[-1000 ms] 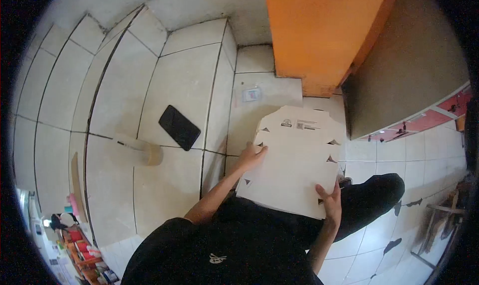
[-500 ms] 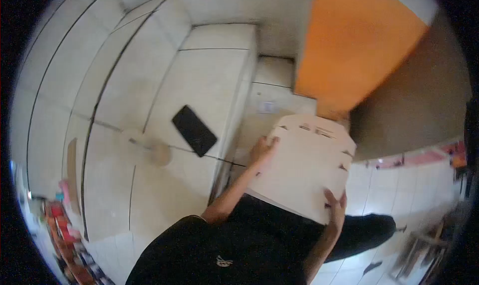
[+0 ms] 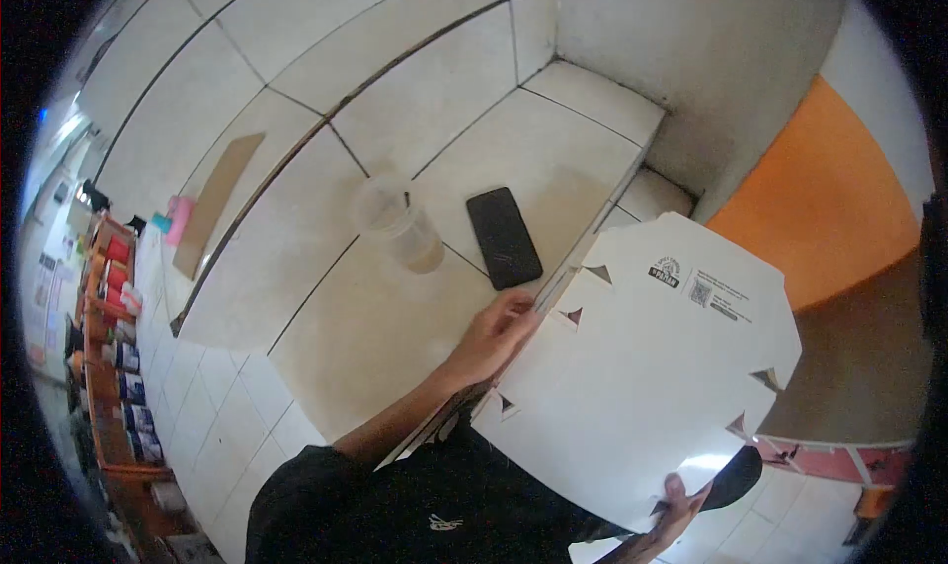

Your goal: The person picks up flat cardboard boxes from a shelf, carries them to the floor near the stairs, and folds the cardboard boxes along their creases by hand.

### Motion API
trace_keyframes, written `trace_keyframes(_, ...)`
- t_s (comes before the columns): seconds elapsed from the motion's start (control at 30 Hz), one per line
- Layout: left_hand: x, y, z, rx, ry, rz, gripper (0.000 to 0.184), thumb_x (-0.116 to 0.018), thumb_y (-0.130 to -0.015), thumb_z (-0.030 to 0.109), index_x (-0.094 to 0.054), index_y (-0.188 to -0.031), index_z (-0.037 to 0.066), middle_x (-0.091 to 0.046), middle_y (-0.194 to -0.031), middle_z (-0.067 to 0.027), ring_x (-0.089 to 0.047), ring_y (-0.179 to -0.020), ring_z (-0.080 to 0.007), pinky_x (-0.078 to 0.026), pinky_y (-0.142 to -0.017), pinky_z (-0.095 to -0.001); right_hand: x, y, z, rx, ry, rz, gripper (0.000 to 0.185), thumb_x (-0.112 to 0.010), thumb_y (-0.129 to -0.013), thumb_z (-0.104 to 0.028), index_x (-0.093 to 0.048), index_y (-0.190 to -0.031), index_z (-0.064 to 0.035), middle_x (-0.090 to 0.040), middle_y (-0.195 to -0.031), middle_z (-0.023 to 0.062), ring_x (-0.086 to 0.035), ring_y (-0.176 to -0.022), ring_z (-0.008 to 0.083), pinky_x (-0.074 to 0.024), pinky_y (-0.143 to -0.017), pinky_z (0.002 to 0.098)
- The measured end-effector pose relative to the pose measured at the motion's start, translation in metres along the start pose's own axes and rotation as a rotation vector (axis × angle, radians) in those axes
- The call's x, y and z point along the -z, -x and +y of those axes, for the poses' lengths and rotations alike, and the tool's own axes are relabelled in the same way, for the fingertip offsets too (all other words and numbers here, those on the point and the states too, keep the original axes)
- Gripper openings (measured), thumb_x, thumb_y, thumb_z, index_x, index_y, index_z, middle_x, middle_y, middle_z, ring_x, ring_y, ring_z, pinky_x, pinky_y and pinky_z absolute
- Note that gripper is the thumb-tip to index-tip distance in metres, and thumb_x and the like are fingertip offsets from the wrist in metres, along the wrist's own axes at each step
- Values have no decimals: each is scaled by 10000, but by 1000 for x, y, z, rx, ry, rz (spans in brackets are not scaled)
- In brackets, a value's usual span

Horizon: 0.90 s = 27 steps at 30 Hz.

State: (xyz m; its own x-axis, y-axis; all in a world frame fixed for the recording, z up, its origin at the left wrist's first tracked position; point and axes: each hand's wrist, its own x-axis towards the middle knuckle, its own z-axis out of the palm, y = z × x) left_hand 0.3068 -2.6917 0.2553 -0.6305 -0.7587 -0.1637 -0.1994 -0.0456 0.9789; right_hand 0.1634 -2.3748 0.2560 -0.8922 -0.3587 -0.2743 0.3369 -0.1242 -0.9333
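Observation:
A white cardboard pizza box [image 3: 642,366] with cut corners, a printed logo and small triangular slots lies flat over my lap. Along its left edge, my left hand [image 3: 494,337] has its fingers bent against the side; part of the fingertips is hidden there. At the near right corner my right hand [image 3: 679,505] grips the box, thumb on top and the other fingers mostly underneath. Left of the box, on the tiled ledge, lies a black phone [image 3: 505,238]. Beside the phone is a clear plastic cup [image 3: 398,223].
The tiled ledge [image 3: 326,386] runs along my left, with a strip of brown cardboard [image 3: 219,203] on a tiled surface beyond it. An orange-painted wall [image 3: 820,208] rises ahead to the right. Far left stands an orange shelf [image 3: 109,366] with several goods.
My view has swung left, so the phone and cup appear further right. My left hand has gone from the box's top to its left edge; the right hand still holds the near right corner.

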Motion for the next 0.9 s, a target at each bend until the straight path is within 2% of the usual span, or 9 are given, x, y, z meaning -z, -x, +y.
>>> trace_keyframes(0.1,57,13,-51,-182,-305,467,439,-690,-830,152,-454,-1177,23,-547,-1097,-113,-564,-981,-183,-470,-794,-325,20,0,12,-83,120,43,868,-726,-664,-2,-287,-1413,-36,-499,-1255,187,-558,-1026,265,-497,-822,342)
trace_keyframes(0.17,99,3,-69,-34,-420,788,667,-776,-743,161,-372,-1253,15,-496,-1192,-135,-512,-1105,-226,-436,-913,-369,33,-1,28,-86,141,86,922,-772,-625,3,-297,-1413,-42,-521,-1234,178,-585,-963,263,-531,-736,291)
trace_keyframes(0.2,119,-11,-79,-32,-428,781,667,-776,-743,161,-372,-1253,15,-496,-1192,-135,-512,-1105,-226,-436,-913,-369,24,2,27,-94,139,93,922,-772,-625,3,-297,-1413,-42,-521,-1234,178,-585,-963,263,-531,-736,291)
trace_keyframes(0.27,153,-46,-88,-283,-212,849,820,-823,-685,184,-309,-1299,7,-429,-1284,-149,-431,-1219,-261,-366,-1018,-397,8,9,15,24,55,92,882,-758,-641,23,-314,-1401,-30,-523,-1237,181,-566,-1006,280,-517,-813,350)
trace_keyframes(0.3,159,-60,-71,-275,-225,844,820,-823,-685,184,-309,-1299,7,-429,-1284,-149,-431,-1219,-261,-366,-1018,-397,2,11,8,-27,155,114,829,-731,-667,57,-332,-1389,-26,-503,-1263,190,-541,-1055,289,-496,-861,403)
trace_keyframes(0.53,176,-164,-23,-227,-361,479,699,-841,-650,178,-475,-1212,-18,-596,-1155,-130,-578,-1071,-242,-454,-933,-367,-10,-5,29,-287,218,148,821,-751,-723,4,-296,-1405,-36,-459,-1315,206,-512,-1106,299,-488,-885,414)
trace_keyframes(0.73,170,-239,-12,-190,-446,447,652,-853,-637,205,-527,-1156,-17,-625,-1101,-113,-602,-1012,-216,-479,-881,-331,-13,-10,49,-186,64,232,815,-736,-758,-7,-267,-1423,-57,-444,-1335,208,-502,-1124,308,-485,-898,415)
trace_keyframes(0.83,169,-281,-16,-264,-434,451,652,-851,-644,219,-524,-1157,-16,-623,-1089,-110,-601,-986,-204,-483,-865,-327,-13,-10,57,-182,145,213,726,-673,-839,-106,-259,-1435,-91,-425,-1356,207,-475,-1152,366,-467,-911,489)
trace_keyframes(0.9,160,-298,-9,-334,-404,405,654,-849,-648,225,-520,-1160,-14,-620,-1086,-109,-599,-974,-197,-485,-859,-329,-14,-15,63,-61,-71,203,779,-679,-717,-29,-291,-1391,11,-492,-1243,207,-533,-1085,299,-434,-946,401)
